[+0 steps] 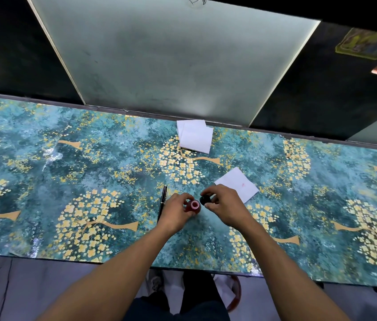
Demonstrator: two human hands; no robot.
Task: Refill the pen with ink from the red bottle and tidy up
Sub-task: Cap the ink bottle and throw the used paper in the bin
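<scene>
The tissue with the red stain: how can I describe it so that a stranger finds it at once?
Start at the floral teal table cover. Just beyond the right hand, which holds a black cap, lies a single white tissue. Unlike the clean white tissues stacked at the far edge, it has a small red mark.
</scene>
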